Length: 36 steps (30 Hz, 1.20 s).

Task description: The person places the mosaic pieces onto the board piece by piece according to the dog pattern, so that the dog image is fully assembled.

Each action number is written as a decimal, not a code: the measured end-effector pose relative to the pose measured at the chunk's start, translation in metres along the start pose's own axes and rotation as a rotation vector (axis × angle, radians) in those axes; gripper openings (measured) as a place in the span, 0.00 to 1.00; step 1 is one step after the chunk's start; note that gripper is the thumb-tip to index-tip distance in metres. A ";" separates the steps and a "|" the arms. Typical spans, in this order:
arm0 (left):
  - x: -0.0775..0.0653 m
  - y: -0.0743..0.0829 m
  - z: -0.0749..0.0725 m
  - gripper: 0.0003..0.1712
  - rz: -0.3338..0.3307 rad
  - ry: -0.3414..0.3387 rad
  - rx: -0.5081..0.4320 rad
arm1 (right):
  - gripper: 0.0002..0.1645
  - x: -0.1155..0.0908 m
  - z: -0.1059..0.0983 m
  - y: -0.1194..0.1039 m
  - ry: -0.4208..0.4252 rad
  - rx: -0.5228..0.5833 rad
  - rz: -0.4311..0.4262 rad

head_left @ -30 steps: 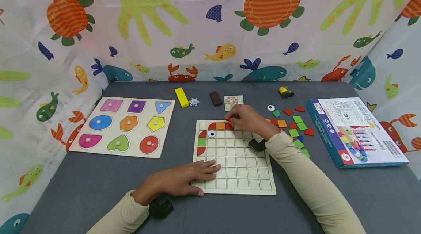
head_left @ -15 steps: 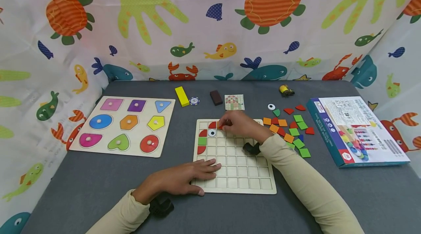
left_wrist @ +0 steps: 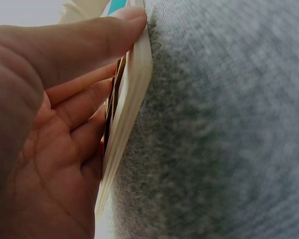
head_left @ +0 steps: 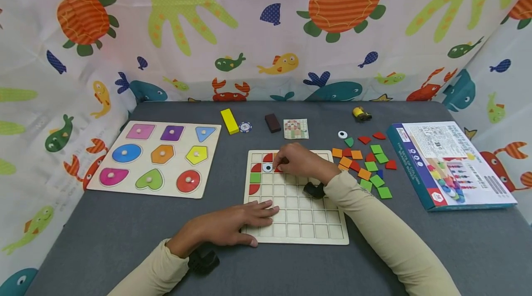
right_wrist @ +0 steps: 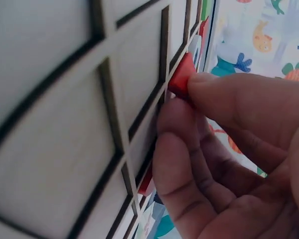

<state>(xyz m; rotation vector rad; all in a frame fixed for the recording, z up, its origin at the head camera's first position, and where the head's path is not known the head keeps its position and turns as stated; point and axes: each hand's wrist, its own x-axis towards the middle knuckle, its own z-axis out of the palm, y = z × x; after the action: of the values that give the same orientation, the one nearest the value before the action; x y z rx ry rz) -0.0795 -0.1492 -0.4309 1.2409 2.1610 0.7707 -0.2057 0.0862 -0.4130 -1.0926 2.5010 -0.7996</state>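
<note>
The grid board [head_left: 304, 217] holds tiles [head_left: 255, 179] in far-left cells. The right hand [head_left: 298, 161] pinches a red tile [right_wrist: 182, 75] tilted there; the left hand [head_left: 237, 226] rests outstretched over its near-left edge.

ok so I count one left hand [head_left: 245, 224], one right hand [head_left: 301, 162], one held red tile [right_wrist: 183, 74], one grid board [head_left: 307, 217], one puzzle board [head_left: 169, 186] with nine knobbed shapes [head_left: 125, 154], one box [head_left: 457, 162], two blocks [head_left: 272, 123], one chip [head_left: 245, 127], one card [head_left: 295, 129], one little toy [head_left: 361, 114], two eye discs [head_left: 342, 135]. Loose pile: six green squares [head_left: 384, 192], four orange squares [head_left: 364, 174], one blue tile [head_left: 380, 173], at least six loose reds [head_left: 390, 165].
</note>
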 end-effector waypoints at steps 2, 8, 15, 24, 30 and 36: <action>0.000 0.000 0.000 0.36 -0.001 -0.001 -0.002 | 0.10 0.000 0.000 0.000 -0.003 -0.010 0.014; 0.000 -0.001 0.000 0.36 -0.002 -0.002 -0.002 | 0.09 -0.001 -0.002 -0.001 -0.041 -0.007 0.049; 0.001 -0.001 0.000 0.36 -0.011 -0.009 0.001 | 0.10 -0.007 -0.013 0.005 0.008 0.028 0.093; 0.001 -0.001 0.000 0.36 -0.012 -0.005 -0.013 | 0.13 -0.007 -0.019 0.022 0.066 0.001 0.168; 0.002 -0.002 0.000 0.36 -0.020 -0.007 -0.018 | 0.14 -0.007 -0.020 0.026 0.059 0.021 0.173; 0.000 -0.003 0.001 0.36 -0.018 -0.003 -0.027 | 0.15 -0.017 -0.034 0.042 0.118 0.072 0.229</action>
<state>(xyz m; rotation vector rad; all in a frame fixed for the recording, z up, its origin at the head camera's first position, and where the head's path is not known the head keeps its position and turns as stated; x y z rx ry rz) -0.0807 -0.1499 -0.4331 1.2063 2.1501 0.7871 -0.2347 0.1350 -0.4099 -0.7374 2.6104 -0.9017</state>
